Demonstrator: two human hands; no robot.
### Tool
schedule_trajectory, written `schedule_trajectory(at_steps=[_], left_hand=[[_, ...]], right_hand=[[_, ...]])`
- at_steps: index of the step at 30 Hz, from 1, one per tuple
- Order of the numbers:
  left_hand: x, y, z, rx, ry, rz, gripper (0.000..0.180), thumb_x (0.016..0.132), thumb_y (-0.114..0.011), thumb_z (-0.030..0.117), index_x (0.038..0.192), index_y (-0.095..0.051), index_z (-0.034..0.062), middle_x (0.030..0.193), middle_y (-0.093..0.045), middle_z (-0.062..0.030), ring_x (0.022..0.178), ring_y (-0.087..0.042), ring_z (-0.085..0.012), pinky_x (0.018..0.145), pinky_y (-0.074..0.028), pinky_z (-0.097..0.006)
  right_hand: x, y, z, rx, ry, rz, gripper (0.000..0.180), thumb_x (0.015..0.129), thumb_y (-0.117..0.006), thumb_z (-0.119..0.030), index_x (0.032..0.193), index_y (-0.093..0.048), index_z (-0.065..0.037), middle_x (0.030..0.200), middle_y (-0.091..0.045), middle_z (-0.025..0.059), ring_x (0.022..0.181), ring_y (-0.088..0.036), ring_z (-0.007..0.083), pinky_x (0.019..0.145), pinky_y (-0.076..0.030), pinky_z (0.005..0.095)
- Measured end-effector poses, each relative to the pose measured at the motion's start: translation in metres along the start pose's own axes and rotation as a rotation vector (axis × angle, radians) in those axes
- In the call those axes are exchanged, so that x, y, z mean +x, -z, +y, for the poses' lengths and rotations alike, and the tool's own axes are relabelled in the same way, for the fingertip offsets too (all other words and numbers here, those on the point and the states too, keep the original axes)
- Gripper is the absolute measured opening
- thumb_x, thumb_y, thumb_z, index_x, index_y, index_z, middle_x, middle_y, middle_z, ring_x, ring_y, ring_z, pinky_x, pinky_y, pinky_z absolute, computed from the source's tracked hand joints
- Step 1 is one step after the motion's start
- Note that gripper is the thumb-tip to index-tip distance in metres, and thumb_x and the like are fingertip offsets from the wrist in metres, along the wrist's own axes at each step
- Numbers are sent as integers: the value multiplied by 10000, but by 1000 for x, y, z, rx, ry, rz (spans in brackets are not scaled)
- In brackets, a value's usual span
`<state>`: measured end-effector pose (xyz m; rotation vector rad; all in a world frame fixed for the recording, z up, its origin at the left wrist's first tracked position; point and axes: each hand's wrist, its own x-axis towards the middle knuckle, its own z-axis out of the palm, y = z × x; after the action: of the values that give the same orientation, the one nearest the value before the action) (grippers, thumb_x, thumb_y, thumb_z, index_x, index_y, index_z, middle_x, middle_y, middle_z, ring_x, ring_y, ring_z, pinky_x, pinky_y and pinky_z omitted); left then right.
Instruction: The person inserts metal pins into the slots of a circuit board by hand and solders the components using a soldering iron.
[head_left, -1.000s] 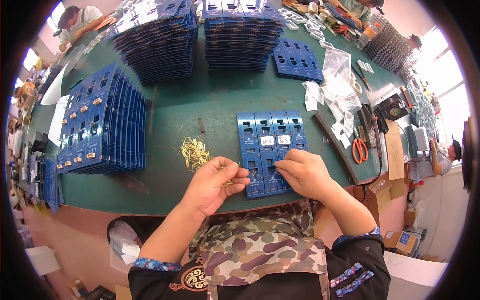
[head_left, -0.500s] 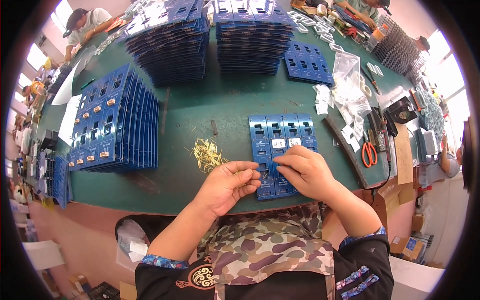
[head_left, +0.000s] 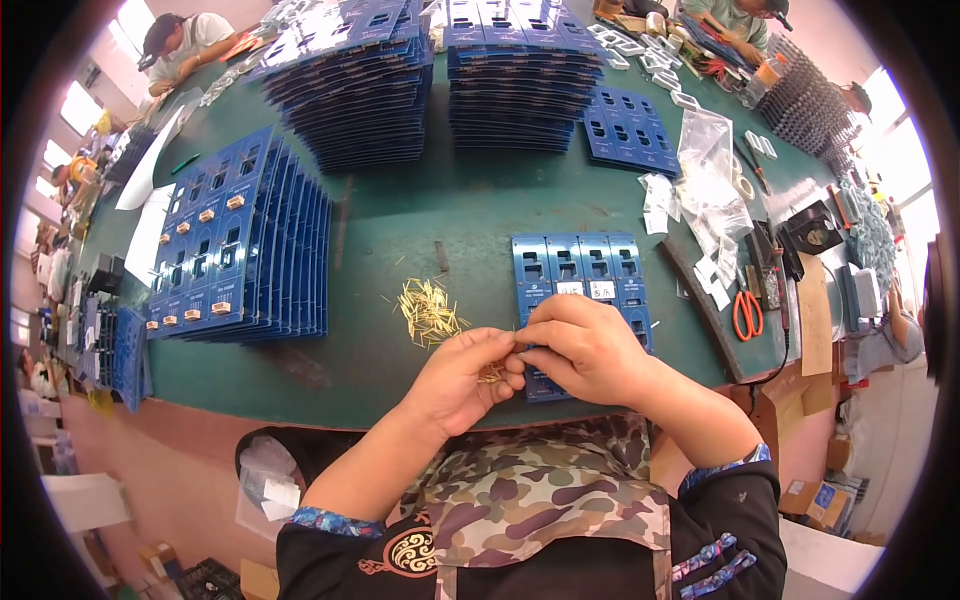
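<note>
A blue circuit board panel [head_left: 632, 262] with rectangular cutouts and two white labels lies in front of me. My right hand [head_left: 592, 350] covers part of it, thumb and forefinger pinched at the fingertips of my left hand. Whatever is in that pinch is too small to make out. My left hand [head_left: 455, 382] is half curled, palm up, at the panel's left edge; several thin brass-coloured pins [head_left: 491, 373] show within its fingers. A loose pile of the same pins [head_left: 428, 312] lies on the table just beyond the left hand.
Blue panels with white connectors [head_left: 205, 260] stand in a row at left. Two tall panel stacks [head_left: 365, 120] [head_left: 520, 105] rise at the back. To the right lie a dark bar [head_left: 705, 310], orange-handled scissors [head_left: 747, 316], a plastic bag [head_left: 712, 180] and a black fan [head_left: 810, 228]. Other people sit across the table.
My right hand has gone from over the panel to my left hand's fingertips, and the two now meet. The whole view has shifted slightly, so the table's things appear farther right.
</note>
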<state>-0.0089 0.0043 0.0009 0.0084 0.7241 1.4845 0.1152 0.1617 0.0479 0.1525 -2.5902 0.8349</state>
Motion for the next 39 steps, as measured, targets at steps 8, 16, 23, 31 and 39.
schedule_trajectory(at_steps=[8, 16, 23, 31, 39], left_hand=[[-2, -12, -2, -87, -68, 133, 130, 956, -553, 159, 900, -618, 62, 701, -594, -8, 609, -565, -107, 490, -402, -194], [1, -12, -6, -89, -88, 136, 142, 954, -572, 184, 849, -600, 94, 682, -573, 10, 583, -529, -87, 477, -376, -187], [0, -12, -8, -79, -106, 129, 143, 951, -573, 175, 835, -593, 94, 681, -567, 9, 589, -525, -90, 481, -378, -193], [2, -17, -10, -82, -104, 114, 122, 947, -558, 144, 855, -600, 76, 692, -574, -7, 606, -537, -105, 501, -401, -213], [-6, -15, -1, -55, -104, 167, 227, 951, -508, 93, 1126, -582, -31, 942, -671, -126, 812, -661, -200, 655, -549, -277]], right_hand=[[4, -8, -6, -42, -148, 74, 145, 773, -712, -152, 888, -692, -65, 834, -608, 71, 739, -622, 268, 631, -510, 366], [7, -10, 0, 42, -186, 37, 138, 784, -702, -146, 885, -697, -52, 831, -611, 78, 747, -631, 276, 645, -514, 363], [5, -12, 1, 37, -188, 19, 105, 805, -669, -115, 889, -698, -60, 834, -610, 83, 730, -630, 279, 636, -515, 366], [0, -12, 2, 60, -198, 78, 43, 811, -653, -84, 832, -670, -50, 813, -606, 90, 719, -625, 287, 628, -509, 368], [-19, 24, 19, 145, -434, 148, 87, 831, -654, -76, 819, -601, -8, 802, -587, 110, 719, -596, 273, 635, -471, 362]])
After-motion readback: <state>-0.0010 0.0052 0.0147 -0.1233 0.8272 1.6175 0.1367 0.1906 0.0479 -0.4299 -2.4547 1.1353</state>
